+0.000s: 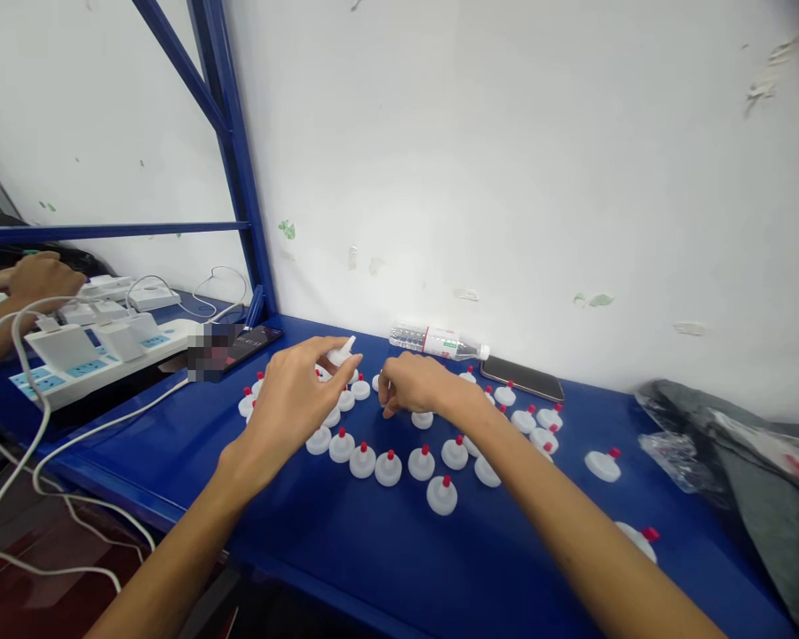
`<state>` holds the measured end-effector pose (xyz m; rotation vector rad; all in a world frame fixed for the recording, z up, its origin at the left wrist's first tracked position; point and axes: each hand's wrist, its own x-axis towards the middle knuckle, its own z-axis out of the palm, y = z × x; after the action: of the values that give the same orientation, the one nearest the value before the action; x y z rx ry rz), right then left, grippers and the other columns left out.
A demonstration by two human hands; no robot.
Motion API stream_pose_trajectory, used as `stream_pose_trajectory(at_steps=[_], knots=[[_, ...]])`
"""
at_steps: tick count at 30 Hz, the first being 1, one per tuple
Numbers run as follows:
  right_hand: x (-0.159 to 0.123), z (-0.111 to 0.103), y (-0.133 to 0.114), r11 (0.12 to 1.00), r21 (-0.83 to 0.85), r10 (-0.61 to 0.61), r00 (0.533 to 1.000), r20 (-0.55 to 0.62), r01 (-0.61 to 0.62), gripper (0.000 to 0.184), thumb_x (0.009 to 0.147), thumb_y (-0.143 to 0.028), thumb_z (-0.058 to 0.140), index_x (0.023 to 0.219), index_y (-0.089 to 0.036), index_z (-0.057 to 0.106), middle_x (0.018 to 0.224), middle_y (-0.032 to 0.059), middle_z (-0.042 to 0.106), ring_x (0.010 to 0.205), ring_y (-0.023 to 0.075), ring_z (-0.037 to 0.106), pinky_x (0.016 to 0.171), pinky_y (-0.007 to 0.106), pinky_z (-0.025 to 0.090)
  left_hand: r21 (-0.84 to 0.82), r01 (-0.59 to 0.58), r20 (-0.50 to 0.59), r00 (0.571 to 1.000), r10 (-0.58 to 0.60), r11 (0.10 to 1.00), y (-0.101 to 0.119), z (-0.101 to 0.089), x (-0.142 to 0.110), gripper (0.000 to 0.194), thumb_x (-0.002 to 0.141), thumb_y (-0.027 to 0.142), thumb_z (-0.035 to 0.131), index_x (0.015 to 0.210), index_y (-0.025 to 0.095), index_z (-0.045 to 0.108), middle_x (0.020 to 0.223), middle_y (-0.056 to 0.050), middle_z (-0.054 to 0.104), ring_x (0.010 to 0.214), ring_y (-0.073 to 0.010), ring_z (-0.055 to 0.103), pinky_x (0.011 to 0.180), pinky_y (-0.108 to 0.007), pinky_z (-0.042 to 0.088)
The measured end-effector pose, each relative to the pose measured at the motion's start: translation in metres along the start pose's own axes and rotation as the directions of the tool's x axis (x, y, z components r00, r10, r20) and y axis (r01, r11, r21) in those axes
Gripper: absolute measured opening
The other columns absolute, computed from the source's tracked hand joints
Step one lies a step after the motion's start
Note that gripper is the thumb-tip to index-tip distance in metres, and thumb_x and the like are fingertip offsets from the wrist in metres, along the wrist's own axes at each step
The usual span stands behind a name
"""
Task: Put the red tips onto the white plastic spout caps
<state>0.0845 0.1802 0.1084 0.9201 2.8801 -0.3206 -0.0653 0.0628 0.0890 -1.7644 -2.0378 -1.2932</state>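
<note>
My left hand (299, 382) pinches a white nozzle cap (341, 353) between thumb and fingers. Its spout points up and shows no red tip. To the right, my right hand (409, 383) is curled with its fingertips turned down; what they hold, if anything, is hidden. Many similar round white nozzle caps (388, 469) with small red tips stand about both hands on the blue table (346, 541). One of these white caps (422, 420) sits just below my right hand, and my right forearm hides part of the group.
By the wall lie a clear water bottle (439, 342) and a dark phone (523, 379). Power strips (106, 359) with white cables and another phone (253, 344) are at left, near a blue metal post (240, 177). Another person's hand (43, 275) shows there. Grey fabric (739, 479) covers the right side.
</note>
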Motion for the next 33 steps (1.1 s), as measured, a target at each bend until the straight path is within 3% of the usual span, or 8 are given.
stream_pose_trajectory(at_steps=[5, 10, 13, 15, 19, 23, 29, 33], knots=[[-0.001, 0.005, -0.008, 0.999, -0.017, -0.03, 1.0, 0.007, 0.03, 0.023, 0.073, 0.001, 0.069, 0.078, -0.019, 0.079, 0.092, 0.0066, 0.081, 0.087, 0.0205, 0.074, 0.069, 0.023, 0.047, -0.004, -0.006, 0.004, 1.0, 0.006, 1.0, 0.0, 0.001, 0.0, 0.04, 0.091, 0.047, 0.066, 0.114, 0.016, 0.075, 0.094, -0.005, 0.08, 0.08, -0.0228, 0.072, 0.077, -0.034, 0.052], [-0.001, 0.005, -0.009, 0.999, 0.037, -0.037, 0.999, -0.006, 0.037, 0.013, 0.076, -0.003, 0.07, 0.073, -0.014, 0.076, 0.086, 0.0113, 0.079, 0.084, 0.0233, 0.074, 0.07, 0.027, 0.049, 0.002, -0.004, 0.014, 1.0, 0.004, 1.0, 0.001, 0.0, -0.001, 0.041, 0.091, 0.047, 0.066, 0.114, 0.015, 0.076, 0.098, -0.007, 0.08, 0.078, -0.0231, 0.072, 0.077, -0.035, 0.052], [-0.005, -0.003, -0.004, 0.986, 0.154, -0.064, 0.998, -0.028, 0.068, 0.011, 0.083, -0.008, 0.067, 0.079, -0.014, 0.075, 0.079, 0.0087, 0.078, 0.071, 0.0185, 0.073, 0.065, 0.025, 0.05, 0.011, 0.005, 0.028, 1.0, -0.005, 1.0, 0.002, -0.001, -0.002, 0.042, 0.091, 0.048, 0.065, 0.115, 0.015, 0.075, 0.1, -0.008, 0.08, 0.077, -0.0239, 0.072, 0.078, -0.037, 0.053], [-0.009, -0.012, 0.003, 0.964, 0.245, -0.086, 0.993, -0.085, 0.104, 0.012, 0.088, -0.011, 0.063, 0.087, -0.014, 0.074, 0.078, 0.0063, 0.078, 0.066, 0.0149, 0.072, 0.061, 0.023, 0.051, 0.014, 0.01, 0.052, 0.999, -0.011, 1.0, 0.002, 0.0, -0.002, 0.045, 0.092, 0.05, 0.064, 0.118, 0.016, 0.074, 0.098, -0.008, 0.08, 0.074, -0.0241, 0.073, 0.078, -0.037, 0.053], [-0.018, -0.032, 0.012, 0.909, 0.367, -0.095, 0.953, -0.286, 0.2, 0.013, 0.09, -0.018, 0.067, 0.102, -0.015, 0.072, 0.092, 0.0067, 0.079, 0.079, 0.0143, 0.074, 0.07, 0.022, 0.055, 0.002, 0.005, 0.127, 0.992, -0.005, 1.0, 0.002, 0.004, -0.004, 0.049, 0.095, 0.055, 0.058, 0.124, 0.019, 0.072, 0.096, -0.007, 0.08, 0.075, -0.0247, 0.074, 0.075, -0.037, 0.054], [-0.022, -0.04, 0.011, 0.784, 0.519, -0.077, 0.883, -0.463, 0.341, 0.017, 0.083, -0.027, 0.078, 0.095, -0.015, 0.077, 0.085, 0.0066, 0.078, 0.08, 0.0176, 0.073, 0.071, 0.027, 0.056, -0.039, -0.026, 0.174, 0.984, 0.033, 0.999, 0.005, 0.007, -0.007, 0.042, 0.096, 0.052, 0.059, 0.124, 0.024, 0.072, 0.108, -0.005, 0.08, 0.084, -0.0235, 0.075, 0.073, -0.034, 0.055], [-0.02, -0.036, 0.008, 0.73, 0.542, -0.15, 0.871, -0.468, 0.417, 0.018, 0.084, -0.031, 0.078, 0.091, -0.015, 0.079, 0.084, 0.0066, 0.078, 0.075, 0.0167, 0.072, 0.07, 0.028, 0.056, -0.076, -0.022, 0.143, 0.989, 0.032, 0.997, 0.013, 0.006, -0.01, 0.039, 0.094, 0.052, 0.063, 0.117, 0.024, 0.075, 0.096, -0.003, 0.08, 0.066, -0.0196, 0.072, 0.072, -0.034, 0.055], [-0.026, -0.042, 0.009, 0.716, 0.573, -0.114, 0.876, -0.468, 0.399, 0.02, 0.082, -0.033, 0.079, 0.091, -0.015, 0.079, 0.083, 0.0066, 0.078, 0.075, 0.0163, 0.07, 0.067, 0.028, 0.054, -0.071, 0.007, 0.105, 0.994, 0.001, 0.997, 0.012, 0.007, -0.01, 0.044, 0.093, 0.053, 0.063, 0.12, 0.02, 0.073, 0.096, -0.006, 0.081, 0.069, -0.0217, 0.073, 0.074, -0.036, 0.055]])
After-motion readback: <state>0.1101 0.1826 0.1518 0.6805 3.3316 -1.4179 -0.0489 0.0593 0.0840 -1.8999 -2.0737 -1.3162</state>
